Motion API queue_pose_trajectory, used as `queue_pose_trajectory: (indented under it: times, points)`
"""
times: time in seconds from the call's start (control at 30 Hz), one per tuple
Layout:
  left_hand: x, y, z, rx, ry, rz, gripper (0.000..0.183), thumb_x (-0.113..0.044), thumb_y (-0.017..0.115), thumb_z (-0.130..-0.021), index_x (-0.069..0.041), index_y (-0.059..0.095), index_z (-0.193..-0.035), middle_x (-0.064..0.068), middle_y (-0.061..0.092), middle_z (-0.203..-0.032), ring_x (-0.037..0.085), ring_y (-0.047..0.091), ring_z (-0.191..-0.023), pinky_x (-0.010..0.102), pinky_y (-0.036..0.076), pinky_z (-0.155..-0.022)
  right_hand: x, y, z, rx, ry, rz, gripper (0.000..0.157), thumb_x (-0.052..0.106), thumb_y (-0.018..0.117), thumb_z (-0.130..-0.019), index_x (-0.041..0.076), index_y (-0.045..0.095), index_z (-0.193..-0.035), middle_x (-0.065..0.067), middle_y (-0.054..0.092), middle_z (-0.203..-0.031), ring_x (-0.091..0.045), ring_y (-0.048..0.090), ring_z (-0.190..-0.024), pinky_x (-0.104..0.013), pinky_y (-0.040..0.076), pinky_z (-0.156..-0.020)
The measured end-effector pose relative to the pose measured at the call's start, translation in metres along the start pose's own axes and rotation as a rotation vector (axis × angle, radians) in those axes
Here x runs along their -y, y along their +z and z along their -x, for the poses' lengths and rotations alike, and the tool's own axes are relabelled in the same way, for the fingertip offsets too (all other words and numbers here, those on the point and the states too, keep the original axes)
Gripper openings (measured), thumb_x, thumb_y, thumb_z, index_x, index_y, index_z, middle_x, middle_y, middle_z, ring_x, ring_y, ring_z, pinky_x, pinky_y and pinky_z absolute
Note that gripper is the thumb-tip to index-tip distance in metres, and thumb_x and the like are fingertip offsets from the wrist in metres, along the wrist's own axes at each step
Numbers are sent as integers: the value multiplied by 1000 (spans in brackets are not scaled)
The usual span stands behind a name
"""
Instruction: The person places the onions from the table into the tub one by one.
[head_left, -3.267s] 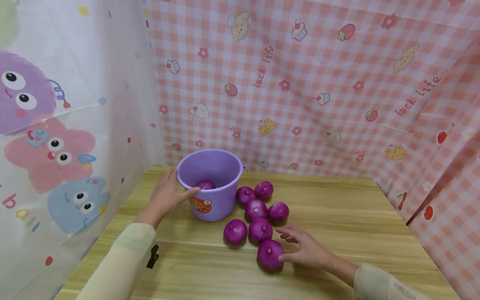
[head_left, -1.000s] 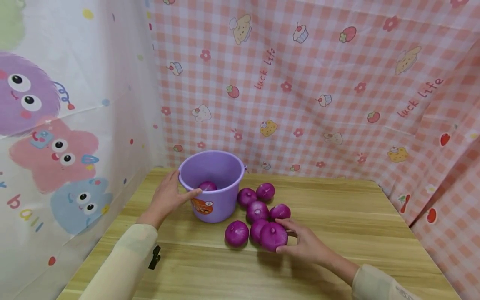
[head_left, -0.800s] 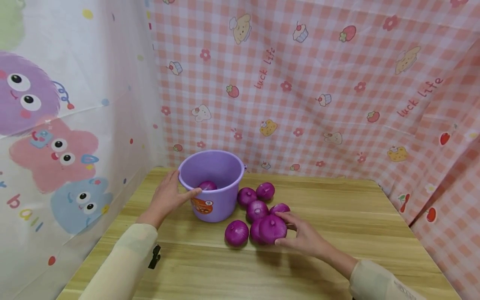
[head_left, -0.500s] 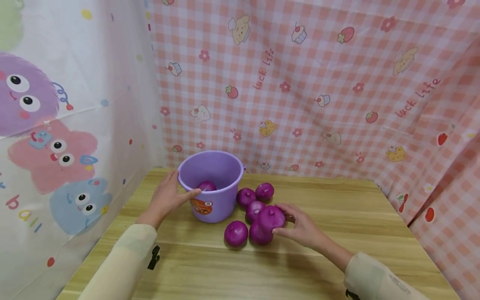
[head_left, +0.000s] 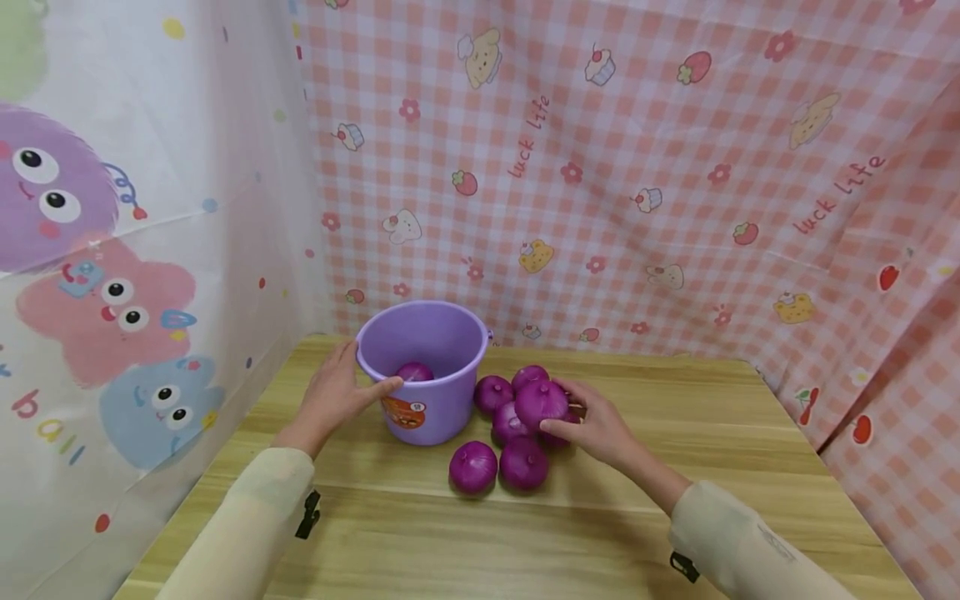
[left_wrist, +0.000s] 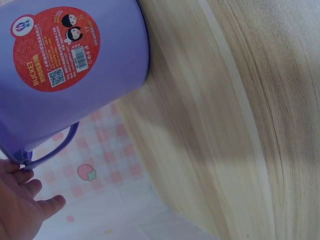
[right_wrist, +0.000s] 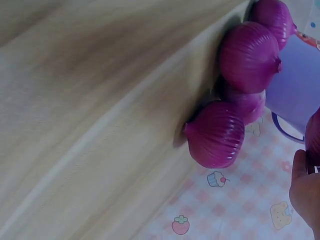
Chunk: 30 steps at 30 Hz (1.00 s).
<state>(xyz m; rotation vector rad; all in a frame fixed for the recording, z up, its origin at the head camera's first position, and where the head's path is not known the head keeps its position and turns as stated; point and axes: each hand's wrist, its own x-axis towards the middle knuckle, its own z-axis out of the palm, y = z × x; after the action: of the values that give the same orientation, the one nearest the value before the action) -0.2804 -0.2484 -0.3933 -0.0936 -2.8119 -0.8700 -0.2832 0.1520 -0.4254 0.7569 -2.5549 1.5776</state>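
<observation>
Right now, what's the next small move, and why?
Probably shift the right hand left until its onion sits over the bucket. The hand grips that onion, which looks lifted above the loose onions; the bucket is open at the top, one onion shows inside, and the left hand holds it by the rim.

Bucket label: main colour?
Red, with yellow lettering; the bucket label shows best in the left wrist view.

Pink checked cloth [head_left: 622, 175] behind wooden table [head_left: 720, 417]; white cloth [head_left: 240, 225] (cartoon-printed) at left.
</observation>
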Motion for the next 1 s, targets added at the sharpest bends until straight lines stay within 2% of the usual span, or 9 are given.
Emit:
queue_pose_trajectory:
  times: [0.13, 0.37, 0.5, 0.7, 1.0]
  points:
    - [0, 0, 0, -3, 2, 7, 118, -79, 60, -77, -2, 20, -157, 25, 24, -158, 46, 23, -143, 68, 22, -112, 3, 0, -9, -21, 34, -13, 71, 17, 80, -85, -2, 46, -145, -25, 53, -134, -42, 59, -117, -43, 53, -96]
    - [-1, 0, -1, -1, 14, -2, 117, -78, 61, -79, -1, 19, -157, 26, 24, -158, 45, 21, -144, 67, 20, -113, 10, 0, -21, -47, 50, -26, 72, 20, 80, -85, -1, 46, -145, -23, 52, -138, -40, 58, -119, -47, 50, -99]
    - [-1, 0, -1, -2, 16, -2, 116, -77, 61, -79, -1, 20, -156, 26, 25, -157, 45, 22, -144, 67, 21, -113, 14, 1, -26, -46, 57, -11, 73, 23, 79, -86, 0, 46, -145, -22, 54, -137, -39, 58, -119, -45, 51, -99]
    - [-1, 0, 0, 2, 2, -1, 118, -78, 61, -78, -1, 19, -157, 26, 22, -158, 46, 21, -144, 68, 21, -113, 22, 3, -36, -55, 84, -54, 72, 25, 78, -87, 4, 45, -147, -22, 58, -133, -39, 59, -119, -47, 52, -98]
    - [0, 0, 0, 2, 2, -3, 119, -79, 60, -78, -1, 18, -157, 26, 23, -158, 46, 21, -144, 68, 21, -112, 34, 7, -54, -74, 107, -63, 76, 35, 77, -87, 7, 43, -150, -21, 57, -134, -37, 56, -123, -46, 49, -101]
